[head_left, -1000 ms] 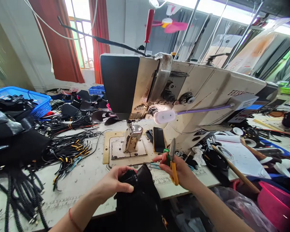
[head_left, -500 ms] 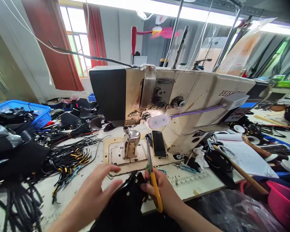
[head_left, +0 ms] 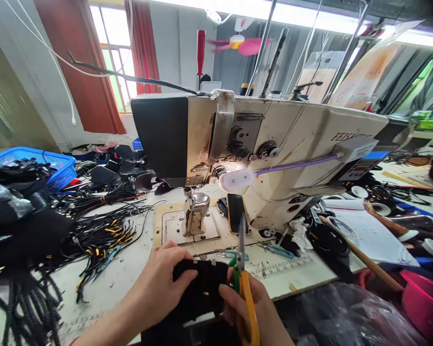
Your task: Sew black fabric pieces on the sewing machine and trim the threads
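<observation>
My left hand (head_left: 168, 274) grips the left edge of a black piece of material (head_left: 202, 283), its thumb pressed on the near face. Small pale bits show along the top edge of the piece. My right hand (head_left: 250, 302) holds a pair of scissors (head_left: 250, 307) with one yellow and one green handle, blades pointing up and away. Fingers of that same hand also touch the right edge of the black piece. Behind the hands stands a sewing machine (head_left: 292, 134) with a metal post (head_left: 197, 214) on its bed.
A phone (head_left: 237, 214) lies beside the post. Light-blue thread snips (head_left: 277, 250) rest near the ruler markings. Bundles of black cords (head_left: 111, 235) and a blue basket (head_left: 63, 173) fill the left. At lower right are clear plastic (head_left: 342, 307) and a pink tub (head_left: 424, 298).
My left hand has closed on the black piece, which is now raised and spread flat between both hands. The scissors have shifted right and toward me.
</observation>
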`<control>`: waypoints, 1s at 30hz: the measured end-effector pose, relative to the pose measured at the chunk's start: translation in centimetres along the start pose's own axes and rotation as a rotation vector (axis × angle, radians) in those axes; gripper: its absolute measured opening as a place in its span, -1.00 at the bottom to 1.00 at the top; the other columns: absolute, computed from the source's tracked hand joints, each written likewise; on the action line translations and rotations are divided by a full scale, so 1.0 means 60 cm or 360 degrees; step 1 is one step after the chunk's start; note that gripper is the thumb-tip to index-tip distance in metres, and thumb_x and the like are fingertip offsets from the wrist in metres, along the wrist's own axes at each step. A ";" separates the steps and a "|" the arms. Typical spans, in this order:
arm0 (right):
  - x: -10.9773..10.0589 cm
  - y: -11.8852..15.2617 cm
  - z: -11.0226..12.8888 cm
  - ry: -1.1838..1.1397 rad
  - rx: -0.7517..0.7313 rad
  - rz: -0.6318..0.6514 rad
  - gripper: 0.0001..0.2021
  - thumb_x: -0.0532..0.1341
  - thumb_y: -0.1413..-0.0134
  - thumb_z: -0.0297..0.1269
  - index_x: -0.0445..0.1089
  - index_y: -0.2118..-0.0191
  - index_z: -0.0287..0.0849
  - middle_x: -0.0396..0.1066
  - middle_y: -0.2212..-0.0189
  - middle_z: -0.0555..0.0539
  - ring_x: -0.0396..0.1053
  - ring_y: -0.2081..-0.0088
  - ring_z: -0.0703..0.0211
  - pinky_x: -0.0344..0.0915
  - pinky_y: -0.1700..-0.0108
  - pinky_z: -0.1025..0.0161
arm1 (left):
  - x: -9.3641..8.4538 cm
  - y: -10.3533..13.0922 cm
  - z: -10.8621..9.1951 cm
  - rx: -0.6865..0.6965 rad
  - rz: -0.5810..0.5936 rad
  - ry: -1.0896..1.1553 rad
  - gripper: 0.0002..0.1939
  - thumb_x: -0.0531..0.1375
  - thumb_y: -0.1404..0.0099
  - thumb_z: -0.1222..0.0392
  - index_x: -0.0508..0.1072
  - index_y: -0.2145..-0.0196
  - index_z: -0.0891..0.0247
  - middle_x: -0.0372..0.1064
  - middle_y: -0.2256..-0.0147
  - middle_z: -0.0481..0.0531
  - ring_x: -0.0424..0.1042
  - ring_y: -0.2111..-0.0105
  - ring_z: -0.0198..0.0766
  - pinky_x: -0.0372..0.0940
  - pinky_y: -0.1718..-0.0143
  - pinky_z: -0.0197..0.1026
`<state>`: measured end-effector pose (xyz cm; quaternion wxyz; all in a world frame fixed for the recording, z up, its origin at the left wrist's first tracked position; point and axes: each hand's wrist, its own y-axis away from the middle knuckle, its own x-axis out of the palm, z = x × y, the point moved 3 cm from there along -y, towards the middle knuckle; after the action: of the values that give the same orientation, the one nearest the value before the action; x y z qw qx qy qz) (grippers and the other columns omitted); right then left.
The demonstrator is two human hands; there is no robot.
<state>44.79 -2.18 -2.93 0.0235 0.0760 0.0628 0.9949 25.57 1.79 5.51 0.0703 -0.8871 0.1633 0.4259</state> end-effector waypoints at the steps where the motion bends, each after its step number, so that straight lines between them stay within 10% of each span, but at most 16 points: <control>1: -0.015 -0.001 0.014 0.0293 -0.0139 0.0089 -0.56 0.34 0.03 0.14 0.36 0.25 -0.14 0.34 0.60 0.04 0.29 0.62 0.25 0.23 0.60 0.33 | -0.003 -0.010 0.001 -0.0030 0.0082 0.0047 -0.88 0.16 -0.26 0.17 0.49 0.32 0.18 0.41 0.26 0.04 0.36 0.17 -0.08 0.22 0.12 -0.06; 5: -0.081 0.000 0.103 0.1633 -0.1113 0.0025 -0.41 0.33 0.11 0.22 0.44 0.14 -0.23 0.49 0.19 -0.31 0.48 0.22 -0.13 0.46 0.29 0.08 | -0.002 -0.035 0.011 -0.0073 0.0230 0.0215 -0.83 0.18 -0.20 0.07 0.52 0.35 0.18 0.37 0.27 0.01 0.37 0.21 -0.12 0.21 0.16 -0.11; 10: -0.101 -0.011 0.158 0.2568 -0.1402 0.0219 -0.58 0.39 0.06 0.08 0.45 0.34 -0.25 0.49 0.32 -0.23 0.48 0.38 -0.03 0.44 0.40 0.12 | 0.014 -0.046 0.015 -0.0059 0.0242 0.0335 -0.82 0.19 -0.15 0.07 0.53 0.43 0.19 0.35 0.33 -0.03 0.38 0.26 -0.17 0.20 0.16 -0.14; 23: -0.112 -0.068 0.169 0.2741 -0.1766 0.0424 -0.74 0.28 -0.09 -0.08 0.36 0.29 -0.19 0.41 0.39 -0.10 0.37 0.35 0.10 0.16 0.37 0.22 | 0.017 -0.060 0.025 -0.0141 0.0352 0.0578 -0.76 0.27 -0.04 0.00 0.57 0.40 0.20 0.40 0.32 -0.03 0.37 0.23 -0.14 0.20 0.18 -0.18; 30: -0.091 -0.093 0.191 0.2773 -0.1565 0.0785 -0.72 0.30 -0.06 -0.10 0.29 0.44 -0.17 0.33 0.48 -0.03 0.22 0.48 0.22 -0.07 0.47 0.23 | 0.015 -0.059 0.013 -0.0008 0.0370 0.0501 -0.84 0.29 -0.03 0.10 0.57 0.42 0.21 0.37 0.32 -0.05 0.32 0.26 -0.19 0.16 0.19 -0.20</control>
<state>52.14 4.42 6.81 -0.2066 -0.6789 -0.3733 0.5976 26.79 5.08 4.26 -0.0079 -0.9181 0.2725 0.2876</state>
